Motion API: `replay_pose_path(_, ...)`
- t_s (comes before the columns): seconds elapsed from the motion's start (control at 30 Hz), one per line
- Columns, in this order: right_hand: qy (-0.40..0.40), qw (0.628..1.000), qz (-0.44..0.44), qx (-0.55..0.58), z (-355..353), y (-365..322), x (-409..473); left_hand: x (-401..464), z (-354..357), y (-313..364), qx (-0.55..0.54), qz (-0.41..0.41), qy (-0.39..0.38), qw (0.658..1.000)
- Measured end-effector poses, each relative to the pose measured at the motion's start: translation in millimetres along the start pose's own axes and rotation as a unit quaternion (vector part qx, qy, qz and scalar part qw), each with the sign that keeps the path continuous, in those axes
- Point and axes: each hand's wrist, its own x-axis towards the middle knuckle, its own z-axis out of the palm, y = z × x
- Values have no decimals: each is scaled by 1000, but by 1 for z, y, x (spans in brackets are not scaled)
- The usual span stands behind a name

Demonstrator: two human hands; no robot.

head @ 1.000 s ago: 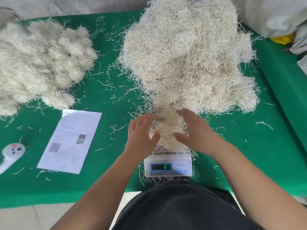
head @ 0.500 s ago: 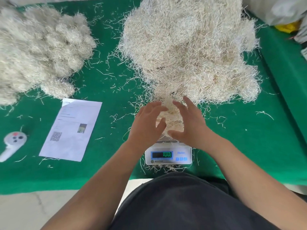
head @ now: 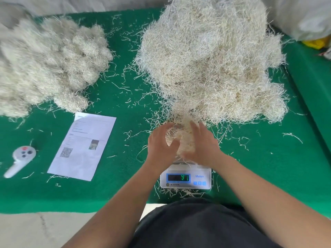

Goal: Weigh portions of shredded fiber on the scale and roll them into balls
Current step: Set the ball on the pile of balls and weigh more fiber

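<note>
A small white scale point(head: 186, 178) with a lit display stands at the near edge of the green table point(head: 125, 194). Above its pan sits a pale portion of fiber point(head: 184, 138), cupped from both sides. My left hand point(head: 162, 144) curls round its left side and my right hand point(head: 202, 145) round its right side, thumbs toward me. Right behind them rises the big heap of loose shredded fiber point(head: 211, 59). A pile of rolled fiber balls point(head: 46, 63) lies at the far left.
A printed sheet with a QR code point(head: 84, 145) lies left of the scale, and a white handheld controller point(head: 19, 160) left of that. Loose strands litter the green mat. White bags point(head: 304, 17) and something yellow point(head: 315, 42) sit at the far right.
Both hands have closed tighter round the portion over the scale, fingers more curled. The display reading has changed from about 100 to about 97.
</note>
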Motion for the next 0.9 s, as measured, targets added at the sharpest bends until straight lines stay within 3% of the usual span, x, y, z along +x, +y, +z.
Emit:
replay_pose_path(0.07, 1, 1000, -17, -19, 8, -1, 5, 2, 2, 8, -152, -193, -41, 968)
replay_pose_path(0.13, 32, 998, -29, 40, 11, -4, 6, 6, 5, 11, -244, -257, -53, 934)
replay_pose_path(0.23, 36, 980, -14, 193, -5, -16, 5, 15, 10, 20, -323, -230, -46, 917)
replay_pose_path(0.33, 44, 942, -49, 328, -32, -49, -3, 22, 12, 48, -472, -211, -38, 855)
replay_pose_path(0.47, 256, 903, -149, 311, -67, -91, -9, 36, -10, 96, -535, -146, 81, 829)
replay_pose_path(0.53, 182, 872, -120, 438, -97, -104, -16, 43, -36, 122, -625, -117, 61, 769)
replay_pose_path(0.6, 37, 804, -154, 574, -123, -116, -23, 45, -60, 153, -703, -81, -19, 706)
replay_pose_path(0.63, 10, 786, -183, 591, -137, -124, -26, 44, -66, 165, -689, -47, -6, 723)
replay_pose_path(0.7, 71, 790, -219, 568, -164, -141, -27, 45, -72, 184, -543, 67, 96, 832)
replay_pose_path(0.73, 124, 790, -225, 557, -178, -151, -27, 43, -74, 192, -465, 133, 144, 863)
replay_pose_path(0.8, 181, 782, -252, 541, -204, -162, -24, 42, -81, 207, -359, 215, 173, 891)
replay_pose_path(0.9, 254, 793, -285, 474, -231, -175, -23, 37, -96, 223, -421, 159, 134, 883)
